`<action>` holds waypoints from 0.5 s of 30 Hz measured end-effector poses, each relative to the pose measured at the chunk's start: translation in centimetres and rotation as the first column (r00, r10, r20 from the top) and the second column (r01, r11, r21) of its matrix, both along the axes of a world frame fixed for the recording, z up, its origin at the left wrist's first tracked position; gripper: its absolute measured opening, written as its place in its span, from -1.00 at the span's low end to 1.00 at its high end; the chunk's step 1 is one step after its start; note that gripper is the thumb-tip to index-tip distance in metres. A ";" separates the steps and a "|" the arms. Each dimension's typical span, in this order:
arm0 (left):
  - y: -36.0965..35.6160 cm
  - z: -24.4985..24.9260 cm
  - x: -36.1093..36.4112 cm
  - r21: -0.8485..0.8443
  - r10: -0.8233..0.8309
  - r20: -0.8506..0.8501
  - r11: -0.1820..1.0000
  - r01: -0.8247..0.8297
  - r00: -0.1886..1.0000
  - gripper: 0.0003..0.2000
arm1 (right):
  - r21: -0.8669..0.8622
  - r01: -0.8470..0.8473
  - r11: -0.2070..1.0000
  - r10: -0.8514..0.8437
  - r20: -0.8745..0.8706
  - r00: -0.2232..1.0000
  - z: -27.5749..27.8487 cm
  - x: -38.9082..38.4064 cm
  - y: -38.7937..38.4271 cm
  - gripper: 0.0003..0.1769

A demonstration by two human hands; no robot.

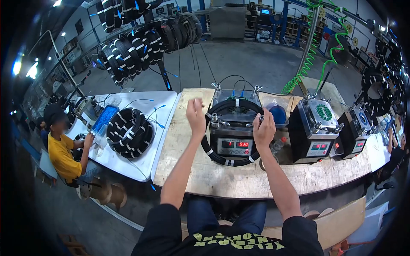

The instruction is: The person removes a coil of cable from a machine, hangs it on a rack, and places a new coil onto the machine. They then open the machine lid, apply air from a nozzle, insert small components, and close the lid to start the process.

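A black cable coil (229, 162), bound with white ties, leans in a ring around the front of a machine (235, 155) with a red-digit display. My right hand (265, 128) is at the coil's upper right side, thumb and fingers closed about it. My left hand (196, 118) is raised just left of the coil, apart from it, with fingers pointing up and loosely bent. Nothing shows in the left hand. Metal clamp knobs (215, 120) stand at the machine's top, and blue-tipped connectors (242, 94) lie behind the coil.
To the right are two similar machines (318, 132) (358, 128). A blue round item in plastic (278, 114) and a small bottle (279, 144) sit beside the coil. At left, a white table (164, 104) bears stacked cable coils (130, 132); a person in yellow (64, 155) works there. Coils hang overhead (132, 53).
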State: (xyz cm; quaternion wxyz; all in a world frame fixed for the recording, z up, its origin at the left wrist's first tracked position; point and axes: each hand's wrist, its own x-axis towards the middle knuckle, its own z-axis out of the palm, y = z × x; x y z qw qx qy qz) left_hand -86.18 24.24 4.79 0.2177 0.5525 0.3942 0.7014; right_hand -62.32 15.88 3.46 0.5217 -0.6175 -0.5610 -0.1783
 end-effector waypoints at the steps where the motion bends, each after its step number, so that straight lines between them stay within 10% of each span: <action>1: -2.3 -1.3 0.1 0.109 0.072 -0.121 0.992 -0.059 0.990 -0.81 | -0.037 -0.020 0.999 0.020 -0.008 1.000 0.2 0.3 -0.3 -0.59; 8: -7.9 -1.1 2.0 0.325 0.256 -0.662 0.945 -0.038 0.704 -0.56 | -0.079 -0.183 0.980 0.176 -0.085 0.981 1.0 1.4 -0.4 -0.46; 15: -5.7 -2.7 0.6 0.360 0.089 -0.542 0.923 0.135 0.836 -0.67 | -0.073 -0.210 0.975 0.199 -0.139 0.970 0.6 1.1 -0.2 -0.42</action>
